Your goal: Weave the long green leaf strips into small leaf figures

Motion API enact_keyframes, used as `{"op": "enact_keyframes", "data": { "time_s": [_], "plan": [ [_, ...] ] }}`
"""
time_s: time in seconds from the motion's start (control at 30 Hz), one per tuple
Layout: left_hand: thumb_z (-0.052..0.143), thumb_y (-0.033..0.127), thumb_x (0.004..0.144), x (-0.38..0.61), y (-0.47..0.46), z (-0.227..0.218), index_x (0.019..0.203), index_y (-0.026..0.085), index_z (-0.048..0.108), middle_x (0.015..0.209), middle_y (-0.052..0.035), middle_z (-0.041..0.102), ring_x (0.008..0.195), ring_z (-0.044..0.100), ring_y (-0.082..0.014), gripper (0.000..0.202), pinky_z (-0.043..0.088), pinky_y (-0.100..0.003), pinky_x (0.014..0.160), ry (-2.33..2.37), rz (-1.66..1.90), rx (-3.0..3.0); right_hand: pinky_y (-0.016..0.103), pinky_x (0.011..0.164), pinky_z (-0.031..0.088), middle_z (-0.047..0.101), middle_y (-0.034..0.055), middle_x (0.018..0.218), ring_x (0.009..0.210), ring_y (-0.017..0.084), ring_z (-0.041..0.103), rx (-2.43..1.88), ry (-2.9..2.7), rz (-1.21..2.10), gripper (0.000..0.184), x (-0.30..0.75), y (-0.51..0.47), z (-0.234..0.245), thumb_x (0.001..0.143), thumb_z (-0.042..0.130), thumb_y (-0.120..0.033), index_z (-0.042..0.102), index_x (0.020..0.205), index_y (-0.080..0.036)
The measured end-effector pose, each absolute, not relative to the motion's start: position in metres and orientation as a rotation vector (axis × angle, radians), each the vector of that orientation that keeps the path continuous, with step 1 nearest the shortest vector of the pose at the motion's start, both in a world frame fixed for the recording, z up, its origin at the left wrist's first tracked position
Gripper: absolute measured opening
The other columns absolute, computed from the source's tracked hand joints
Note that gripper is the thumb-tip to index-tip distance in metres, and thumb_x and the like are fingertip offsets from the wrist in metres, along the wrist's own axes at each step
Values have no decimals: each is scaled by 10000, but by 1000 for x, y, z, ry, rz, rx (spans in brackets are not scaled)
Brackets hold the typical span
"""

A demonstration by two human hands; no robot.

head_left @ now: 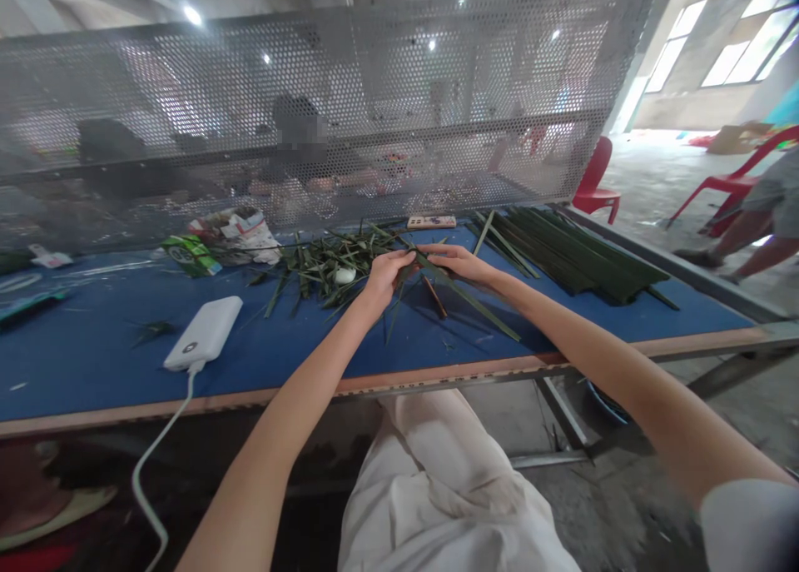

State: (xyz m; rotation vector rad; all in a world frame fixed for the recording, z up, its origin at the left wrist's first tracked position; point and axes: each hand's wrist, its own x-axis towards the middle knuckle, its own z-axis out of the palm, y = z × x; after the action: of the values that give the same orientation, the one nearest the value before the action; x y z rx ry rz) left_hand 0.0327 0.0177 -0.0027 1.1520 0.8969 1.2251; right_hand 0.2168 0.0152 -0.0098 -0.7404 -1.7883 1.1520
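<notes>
Close together above the blue table (pixel 300 351), my left hand (pixel 388 274) and my right hand (pixel 457 261) both grip green leaf strips (pixel 474 304). The fingers of each are closed, and one long strip slants from between them toward the table's front edge. Under the hands lies a thin brown stick-like tool (pixel 435 299). Just left of my left hand spreads a heap of cut leaf pieces (pixel 312 264), with a small white rounded object (pixel 344 276) on it. A stack of long, dark green leaves (pixel 580 251) rests to the right.
A white power bank (pixel 205 332) with a cable is at the left front. Behind it are a green packet (pixel 191 256) and a crumpled bag (pixel 246 235). A phone-like case (pixel 432 221) lies before the perforated metal screen (pixel 399 97). Red chairs (pixel 599 181) and a person's legs (pixel 755 231) are at right.
</notes>
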Motion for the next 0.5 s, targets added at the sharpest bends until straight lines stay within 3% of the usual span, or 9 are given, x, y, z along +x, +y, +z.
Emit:
{"op": "enact_keyframes", "data": {
  "time_s": [0.13, 0.33, 0.5],
  "plan": [
    [814, 206, 634, 33, 17, -2, 680, 124, 700, 617, -29, 679, 610, 644, -138, 147, 524, -279, 699, 910, 1249, 1162, 156, 427, 286, 513, -71, 575, 473, 49, 365, -728, -1820, 1226, 328, 219, 15, -10, 876, 583, -233, 618, 1194, -162],
    [774, 136, 659, 35, 13, 0, 653, 124, 701, 600, -16, 676, 556, 608, -113, 74, 514, -267, 682, 948, 1272, 1153, 152, 418, 296, 508, -82, 566, 463, 44, 394, -657, -1797, 1426, 399, 221, 8, -6, 872, 565, -189, 553, 1270, -169],
    [759, 113, 664, 36, 12, 1, 662, 123, 713, 644, -26, 699, 588, 624, -116, 47, 526, -280, 736, 931, 1279, 1136, 150, 408, 304, 485, -91, 534, 445, 48, 397, -691, -1834, 1398, 435, 224, 1, 0, 876, 562, -177, 527, 1309, -162]
  ]
}}
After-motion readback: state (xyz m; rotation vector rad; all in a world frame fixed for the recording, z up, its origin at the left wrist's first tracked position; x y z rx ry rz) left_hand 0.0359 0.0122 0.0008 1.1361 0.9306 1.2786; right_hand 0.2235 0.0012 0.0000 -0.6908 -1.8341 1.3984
